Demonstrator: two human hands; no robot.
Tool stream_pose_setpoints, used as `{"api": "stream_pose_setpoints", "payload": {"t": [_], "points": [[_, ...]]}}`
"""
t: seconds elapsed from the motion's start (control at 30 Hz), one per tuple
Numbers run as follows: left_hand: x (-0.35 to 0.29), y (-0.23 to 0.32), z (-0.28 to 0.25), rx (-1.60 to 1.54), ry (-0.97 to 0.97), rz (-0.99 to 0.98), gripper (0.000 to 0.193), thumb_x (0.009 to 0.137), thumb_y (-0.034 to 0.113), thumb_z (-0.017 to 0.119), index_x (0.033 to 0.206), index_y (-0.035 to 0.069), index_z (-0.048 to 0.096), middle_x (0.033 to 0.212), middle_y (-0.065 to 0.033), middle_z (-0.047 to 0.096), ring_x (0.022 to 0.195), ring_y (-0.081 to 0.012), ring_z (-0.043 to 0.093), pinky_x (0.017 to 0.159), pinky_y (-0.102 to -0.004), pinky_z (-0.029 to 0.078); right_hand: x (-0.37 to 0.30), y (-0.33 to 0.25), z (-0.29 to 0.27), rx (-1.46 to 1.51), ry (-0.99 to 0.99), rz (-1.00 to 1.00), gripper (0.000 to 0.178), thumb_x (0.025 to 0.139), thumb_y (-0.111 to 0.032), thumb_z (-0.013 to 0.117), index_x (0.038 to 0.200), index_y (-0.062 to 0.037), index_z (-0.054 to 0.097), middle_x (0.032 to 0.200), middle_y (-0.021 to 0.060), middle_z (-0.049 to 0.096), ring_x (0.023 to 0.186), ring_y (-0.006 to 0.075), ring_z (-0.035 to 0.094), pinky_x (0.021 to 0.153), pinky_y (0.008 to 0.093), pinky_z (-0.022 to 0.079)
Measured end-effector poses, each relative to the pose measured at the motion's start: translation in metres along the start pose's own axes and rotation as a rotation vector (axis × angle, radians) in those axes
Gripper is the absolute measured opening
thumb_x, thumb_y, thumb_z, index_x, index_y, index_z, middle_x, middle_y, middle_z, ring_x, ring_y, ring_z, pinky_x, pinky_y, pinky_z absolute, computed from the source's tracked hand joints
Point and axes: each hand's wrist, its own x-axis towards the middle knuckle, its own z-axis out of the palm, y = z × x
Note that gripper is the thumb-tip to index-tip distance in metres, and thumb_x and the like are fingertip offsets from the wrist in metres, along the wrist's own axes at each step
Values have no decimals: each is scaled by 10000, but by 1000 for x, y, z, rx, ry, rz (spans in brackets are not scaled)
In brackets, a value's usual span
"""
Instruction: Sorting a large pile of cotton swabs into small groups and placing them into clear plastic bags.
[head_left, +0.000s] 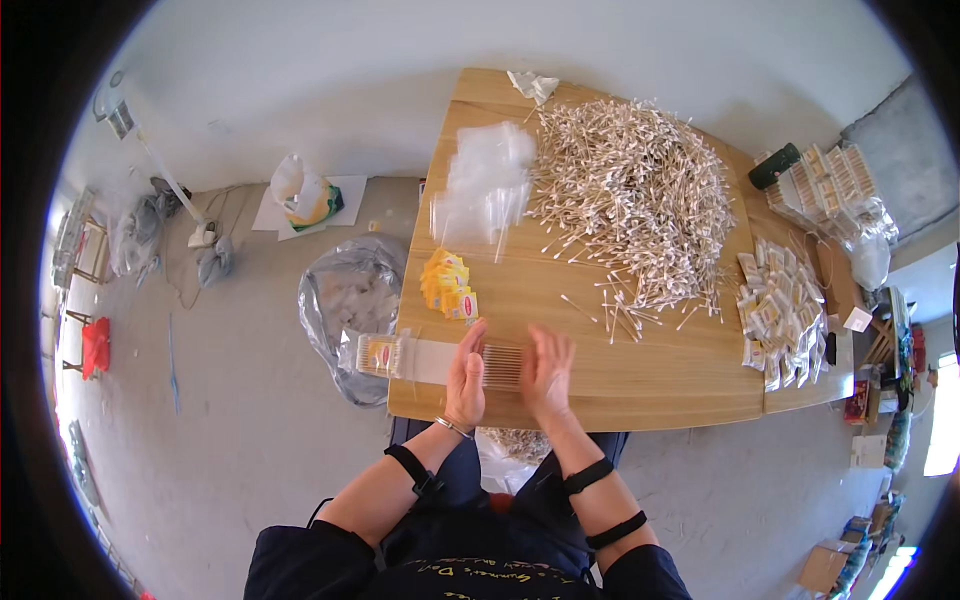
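Near the table's front edge, a flat row of cotton swabs point(502, 366) lies between my two hands. My left hand point(466, 384) stands on edge at the row's left end, fingers stretched out and together. At the other end my right hand point(547, 372) faces it with the fingers extended and slightly blurred; whether it touches the swab tips cannot be made out. A white strip point(430, 360) lies left of my left hand. At its far end is a clear bag of swabs point(379, 355) with a yellow card inside. Small yellow cards point(448, 284) lie just beyond.
A large heap of loose swabs point(635, 195) covers the table's far middle. Clear plastic bags point(487, 180) lie left of it, filled packs point(780, 310) at the right. A big plastic sack point(345, 275) stands on the floor by the table's left edge.
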Motion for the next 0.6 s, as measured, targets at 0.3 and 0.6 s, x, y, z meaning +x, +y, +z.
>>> {"api": "stream_pose_setpoints", "payload": {"t": [0.3,0.6], "points": [[2,0,1,-59,-1,-8,682,996,432,408,1432,-71,258,1492,-207,287,1412,-293,230,1161,-386,153,51,49,-26,-376,-38,230,114,811,-139,663,921,-135,634,959,64,586,1011,291,479,885,441,365],[-3,-2,0,-120,20,7,674,995,428,419,1452,-31,230,1530,-162,218,1435,-261,167,1173,-394,118,32,-9,3,-166,-341,65,64,810,-116,628,872,-129,640,970,40,592,1011,289,487,867,423,378]]}}
